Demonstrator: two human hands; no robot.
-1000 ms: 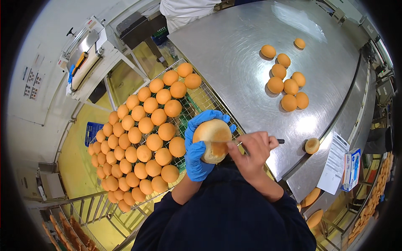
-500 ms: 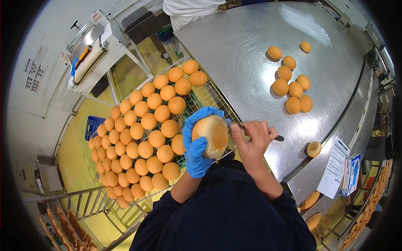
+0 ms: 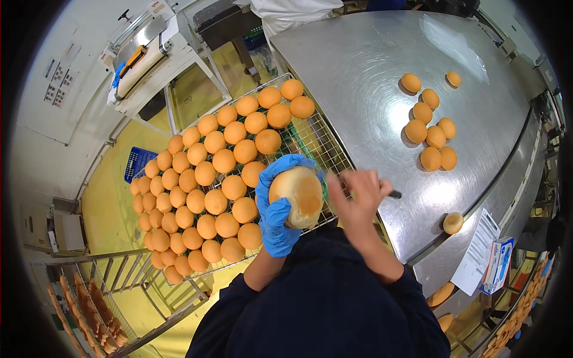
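Bun (image 3: pixel 297 198) cupped in gloved left hand (image 3: pixel 276 218); just left of bare, blurred right hand (image 3: pixel 362 200) gripping black-handled tool (image 3: pixel 395 194).

Here at the left hand (image 3: pixel 273 212), a thin blue glove (image 3: pixel 276 230) creases up with a faint plasticky sheen, and right against it the bun (image 3: pixel 293 194) shows a smooth, matt crust. Just ahead of that hand runs bare metal wire in the rack (image 3: pixel 326 141), while beyond the right hand (image 3: pixel 360 200) the metal tabletop (image 3: pixel 364 89) gleams, glossy and finely scuffed, with matt white paper (image 3: pixel 476 253) farther right!
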